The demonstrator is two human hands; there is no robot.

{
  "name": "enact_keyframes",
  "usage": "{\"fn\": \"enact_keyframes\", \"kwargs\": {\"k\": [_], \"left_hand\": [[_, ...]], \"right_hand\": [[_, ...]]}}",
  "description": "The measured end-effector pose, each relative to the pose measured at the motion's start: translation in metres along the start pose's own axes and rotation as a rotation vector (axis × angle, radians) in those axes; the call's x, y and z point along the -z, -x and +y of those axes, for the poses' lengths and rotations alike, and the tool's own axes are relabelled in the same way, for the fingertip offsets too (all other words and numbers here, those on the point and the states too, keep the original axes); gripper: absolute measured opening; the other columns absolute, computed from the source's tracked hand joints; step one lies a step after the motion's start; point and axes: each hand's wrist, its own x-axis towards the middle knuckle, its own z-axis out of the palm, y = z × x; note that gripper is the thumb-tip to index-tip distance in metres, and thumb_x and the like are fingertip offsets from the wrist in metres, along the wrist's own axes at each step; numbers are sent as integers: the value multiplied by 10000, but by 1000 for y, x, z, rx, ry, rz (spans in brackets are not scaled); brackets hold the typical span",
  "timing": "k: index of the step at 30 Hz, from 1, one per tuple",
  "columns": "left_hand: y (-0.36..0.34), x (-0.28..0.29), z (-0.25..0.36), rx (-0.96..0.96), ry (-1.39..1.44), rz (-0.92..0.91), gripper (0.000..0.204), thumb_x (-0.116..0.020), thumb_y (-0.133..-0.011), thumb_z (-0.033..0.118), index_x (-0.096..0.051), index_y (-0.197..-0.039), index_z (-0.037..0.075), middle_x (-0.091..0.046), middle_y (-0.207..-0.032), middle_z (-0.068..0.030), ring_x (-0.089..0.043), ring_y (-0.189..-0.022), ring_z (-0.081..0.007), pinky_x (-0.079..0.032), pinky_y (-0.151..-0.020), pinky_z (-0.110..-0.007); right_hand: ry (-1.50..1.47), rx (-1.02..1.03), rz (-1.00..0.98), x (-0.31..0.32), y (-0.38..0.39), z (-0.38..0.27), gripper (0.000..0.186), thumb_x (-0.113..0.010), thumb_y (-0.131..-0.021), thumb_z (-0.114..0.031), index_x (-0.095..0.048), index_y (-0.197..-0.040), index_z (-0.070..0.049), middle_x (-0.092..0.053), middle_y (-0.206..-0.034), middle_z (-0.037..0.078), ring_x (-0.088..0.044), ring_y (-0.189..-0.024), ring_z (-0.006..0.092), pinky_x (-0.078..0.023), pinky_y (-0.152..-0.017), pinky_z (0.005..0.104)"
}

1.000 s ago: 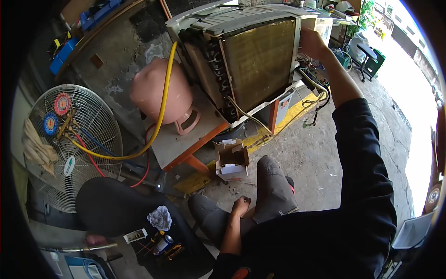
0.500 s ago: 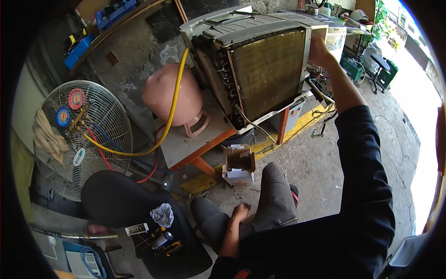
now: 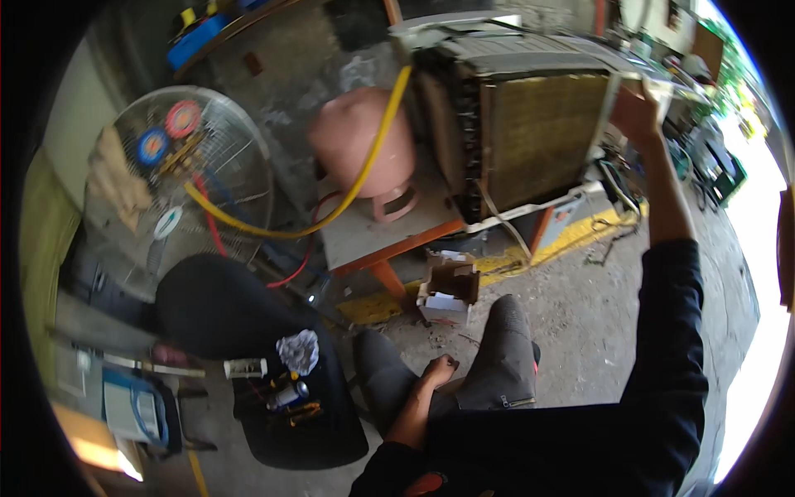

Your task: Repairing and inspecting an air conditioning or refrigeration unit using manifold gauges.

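Observation:
My left hand [image 3: 440, 370] rests between my knees with its fingers curled closed; anything inside them is hidden. My right arm stretches forward, and my right hand [image 3: 636, 113] is against the right edge of an opened air conditioner [image 3: 546, 124], beside its dirty finned coil. The fingers of that hand are blurred and partly hidden. The air conditioner stands on a low table with orange legs [image 3: 389, 277]. Left of it sits a pink gas cylinder [image 3: 364, 141]. A yellow hose [image 3: 364, 170] runs from there to a gauge manifold [image 3: 178, 153] on a round fan [image 3: 224, 199].
An open cardboard box [image 3: 448, 290] is on the floor before my knees. At my left, a black chair [image 3: 302, 439] carries crumpled foil-like wrap [image 3: 298, 352], a can [image 3: 288, 396] and yellow-handled tools [image 3: 305, 413]. Loose wires [image 3: 617, 215] hang below the air conditioner's right side.
The view has swung left, so the air conditioner, cylinder and fan appear farther right. My right hand stays at the air conditioner's right edge. My left hand stays between my knees.

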Motion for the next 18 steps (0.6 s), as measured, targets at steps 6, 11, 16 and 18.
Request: {"fn": "enact_keyframes", "kwargs": {"k": [6,11,16,18], "left_hand": [[18,3,-21,74,5,2,378,-513,-895,361,-611,-1042,27,-664,-1018,-202,-628,-910,-390,-494,-769,-444],[14,-1,-17,48,16,5,365,-518,-906,355,-609,-1054,33,-667,-1016,-190,-634,-915,-377,-495,-776,-432],[23,6,-14,68,27,3,358,-518,-911,349,-610,-1056,35,-667,-1020,-189,-633,-925,-379,-495,-784,-430],[23,8,-9,55,27,-4,357,-517,-912,348,-610,-1057,34,-666,-1023,-190,-632,-929,-382,-495,-787,-432]], "right_hand": [[41,-69,-493,-121,-12,8,749,-322,-947,-635,-505,-1248,26,-530,-1299,199,-495,-1200,309,-311,-1085,412],[556,176,-361,-56,-31,9,514,-275,-1015,-443,-527,-1271,-76,-559,-1286,148,-499,-1204,278,-301,-1098,415],[104,-16,328,-134,-32,20,428,-293,-1016,-374,-515,-1313,-160,-543,-1316,146,-498,-1211,277,-325,-1079,410],[-234,-109,506,-161,-25,9,417,-298,-1015,-365,-512,-1319,-174,-539,-1322,146,-499,-1212,277,-332,-1073,409]]}}
